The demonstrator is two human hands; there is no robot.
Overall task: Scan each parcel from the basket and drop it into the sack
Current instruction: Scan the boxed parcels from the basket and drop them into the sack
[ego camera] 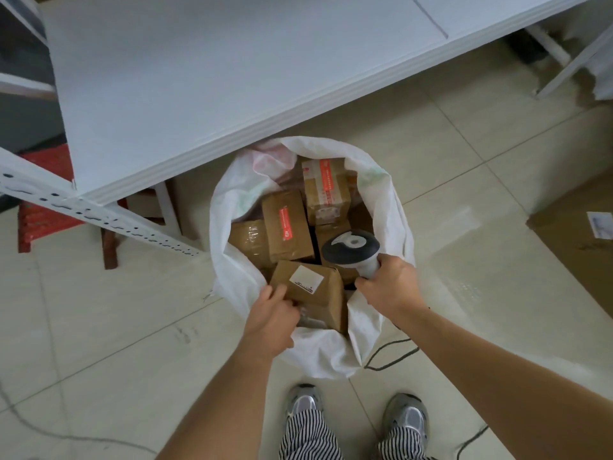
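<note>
While over sack (pixel 232 200), grips (pixel 270 318) on parcel (pixel 315 293).

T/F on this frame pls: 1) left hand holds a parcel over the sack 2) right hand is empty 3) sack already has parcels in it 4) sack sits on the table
1) True: the left hand grips a cardboard parcel at the mouth of the sack.
2) False: the right hand grips the scanner.
3) True: several taped boxes lie inside.
4) False: the sack stands on the tiled floor, beside the table.
</note>
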